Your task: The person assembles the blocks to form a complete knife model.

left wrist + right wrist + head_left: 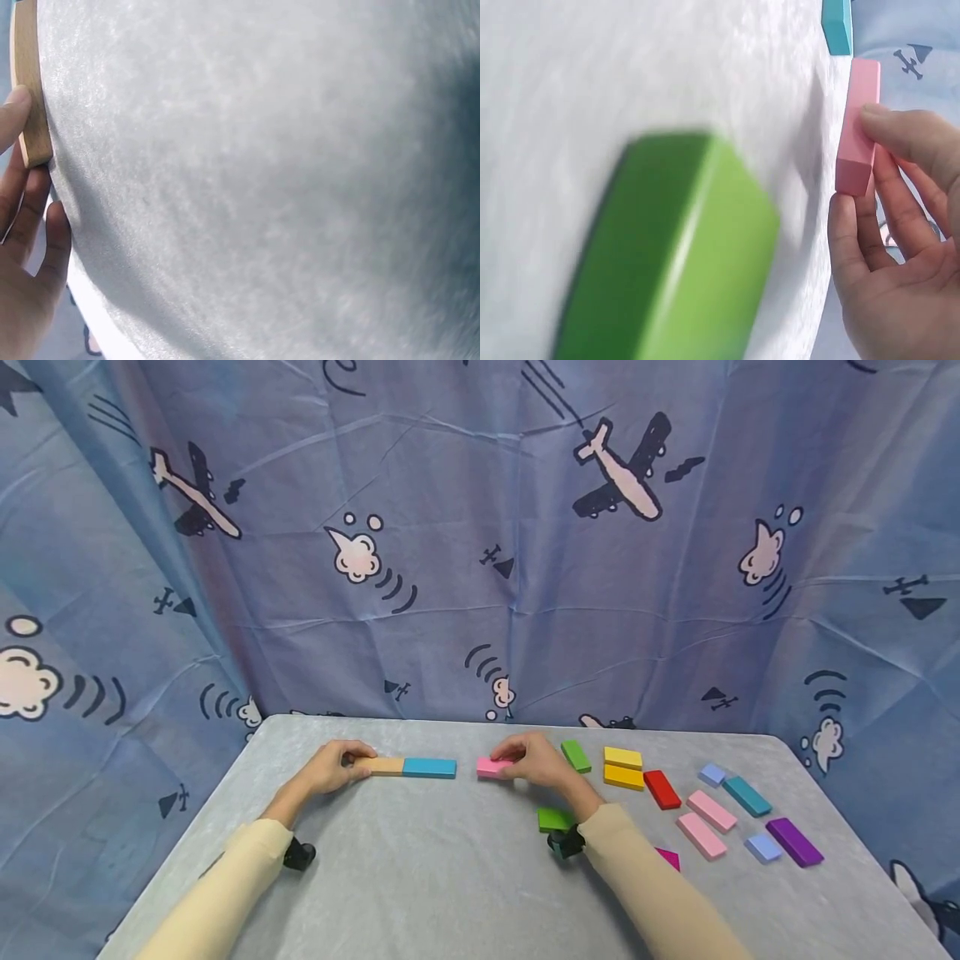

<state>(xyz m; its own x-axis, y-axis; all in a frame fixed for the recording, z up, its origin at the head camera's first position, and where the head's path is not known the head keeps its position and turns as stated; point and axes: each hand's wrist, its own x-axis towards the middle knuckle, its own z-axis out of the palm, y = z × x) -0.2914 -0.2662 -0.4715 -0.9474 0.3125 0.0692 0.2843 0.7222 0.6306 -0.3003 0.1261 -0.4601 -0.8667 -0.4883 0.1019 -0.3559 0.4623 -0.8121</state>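
Note:
My left hand pinches the left end of a tan wooden block, thumb on its face in the left wrist view. The block's right end meets a blue block, making one straight row on the table. Across a gap to the right, my right hand holds a pink block between thumb and fingers. In the right wrist view, that pink block appears near the end of the blue block. A green block lies beside the right wrist, large and blurred in its wrist view.
Right of the right hand lie another green block, two yellow blocks, a red block, pink blocks, a teal block, light blue blocks and a purple block. The right sleeve partly covers a magenta block. A patterned curtain hangs behind the table.

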